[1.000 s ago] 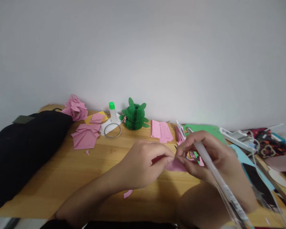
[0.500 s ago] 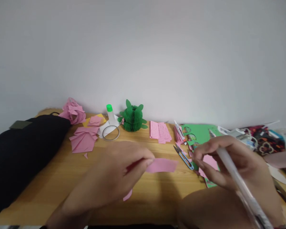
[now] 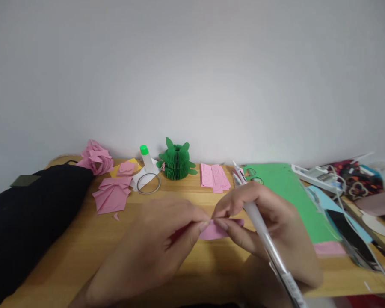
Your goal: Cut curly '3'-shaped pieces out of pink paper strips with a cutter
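A small pink paper strip (image 3: 215, 232) is pinched between the thumb and fingers of my left hand (image 3: 160, 244), above the table. From the other side, my right hand (image 3: 269, 231) grips the strip's upper edge with thumb and forefinger. That same hand also has a clear-barrelled pen (image 3: 269, 252), resting slantwise across it with the lower end toward me. The two hands' fingertips nearly meet over the paper. The blue-handled thread snips seen earlier are hidden behind my right hand.
Behind my hands stand a green honeycomb paper cactus (image 3: 177, 162), a glue stick (image 3: 146, 157) and a metal ring (image 3: 148, 184). Pink paper pieces (image 3: 214, 177) lie nearby. A black bag (image 3: 45, 214) fills the left; a green sheet (image 3: 282, 192) and clutter occupy the right.
My right hand has come left with the pen and now pinches the pink strip. The left hand keeps its hold, almost in place. More of the green sheet shows at right.
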Demonstrator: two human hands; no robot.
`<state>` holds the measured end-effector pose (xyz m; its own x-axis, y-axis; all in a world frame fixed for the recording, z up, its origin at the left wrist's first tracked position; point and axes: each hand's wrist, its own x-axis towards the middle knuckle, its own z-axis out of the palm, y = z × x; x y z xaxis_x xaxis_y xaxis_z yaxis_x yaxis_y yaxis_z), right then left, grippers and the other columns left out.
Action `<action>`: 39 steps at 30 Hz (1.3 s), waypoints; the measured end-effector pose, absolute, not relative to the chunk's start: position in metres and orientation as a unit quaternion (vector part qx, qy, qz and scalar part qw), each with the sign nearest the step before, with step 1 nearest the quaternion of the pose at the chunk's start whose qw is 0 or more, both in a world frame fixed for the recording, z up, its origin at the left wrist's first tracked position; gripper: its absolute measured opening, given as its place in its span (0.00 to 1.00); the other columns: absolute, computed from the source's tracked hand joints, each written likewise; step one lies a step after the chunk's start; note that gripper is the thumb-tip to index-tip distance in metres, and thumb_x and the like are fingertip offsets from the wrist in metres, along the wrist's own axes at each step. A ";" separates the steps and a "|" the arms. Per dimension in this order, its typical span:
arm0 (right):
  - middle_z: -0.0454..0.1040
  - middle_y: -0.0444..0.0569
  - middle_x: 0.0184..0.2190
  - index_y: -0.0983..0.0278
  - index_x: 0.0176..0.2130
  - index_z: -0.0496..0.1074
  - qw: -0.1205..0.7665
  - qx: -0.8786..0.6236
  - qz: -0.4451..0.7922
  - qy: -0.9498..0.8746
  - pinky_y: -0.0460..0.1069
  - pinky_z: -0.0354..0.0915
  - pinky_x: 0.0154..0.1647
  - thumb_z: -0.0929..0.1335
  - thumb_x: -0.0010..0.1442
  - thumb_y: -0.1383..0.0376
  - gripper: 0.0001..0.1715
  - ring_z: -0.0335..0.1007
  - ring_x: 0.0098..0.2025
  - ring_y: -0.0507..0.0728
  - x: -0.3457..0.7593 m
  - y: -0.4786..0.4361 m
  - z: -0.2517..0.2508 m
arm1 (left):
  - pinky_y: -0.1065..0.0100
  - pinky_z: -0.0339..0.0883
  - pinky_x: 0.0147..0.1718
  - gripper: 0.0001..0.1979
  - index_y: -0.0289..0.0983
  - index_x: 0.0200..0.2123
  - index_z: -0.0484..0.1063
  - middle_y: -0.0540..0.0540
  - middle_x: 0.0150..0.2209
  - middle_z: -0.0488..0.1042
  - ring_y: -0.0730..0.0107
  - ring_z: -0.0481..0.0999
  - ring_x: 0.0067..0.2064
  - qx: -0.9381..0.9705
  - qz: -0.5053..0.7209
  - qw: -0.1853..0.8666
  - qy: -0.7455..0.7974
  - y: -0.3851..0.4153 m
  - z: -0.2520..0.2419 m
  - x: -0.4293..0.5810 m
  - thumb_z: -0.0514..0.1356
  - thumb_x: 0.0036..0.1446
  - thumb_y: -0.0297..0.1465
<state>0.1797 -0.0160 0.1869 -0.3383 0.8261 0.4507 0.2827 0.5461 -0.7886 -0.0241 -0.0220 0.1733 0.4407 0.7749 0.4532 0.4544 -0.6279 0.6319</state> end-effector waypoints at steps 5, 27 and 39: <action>0.78 0.40 0.29 0.58 0.33 0.68 0.453 -0.359 0.327 -0.747 0.42 0.74 0.29 0.72 0.57 0.74 0.12 0.77 0.29 0.49 0.194 -0.014 0.188 | 0.73 0.61 0.27 0.11 0.39 0.29 0.73 0.56 0.23 0.74 0.77 0.71 0.25 0.821 0.378 0.209 0.373 -0.021 0.174 -0.029 0.55 0.64 0.24; 0.77 0.41 0.28 0.59 0.36 0.70 0.560 -0.342 0.365 -0.660 0.45 0.73 0.28 0.75 0.56 0.71 0.13 0.76 0.29 0.50 0.181 -0.009 0.178 | 0.75 0.68 0.30 0.08 0.43 0.33 0.74 0.57 0.29 0.80 0.76 0.78 0.29 0.776 0.433 0.201 0.412 -0.025 0.175 -0.031 0.58 0.62 0.26; 0.74 0.40 0.29 0.57 0.36 0.68 0.481 -0.334 0.254 -0.770 0.47 0.69 0.28 0.70 0.58 0.76 0.14 0.73 0.29 0.51 0.178 -0.019 0.184 | 0.74 0.65 0.29 0.10 0.40 0.29 0.74 0.57 0.26 0.77 0.78 0.75 0.28 0.794 0.384 0.274 0.384 -0.019 0.180 -0.017 0.57 0.61 0.26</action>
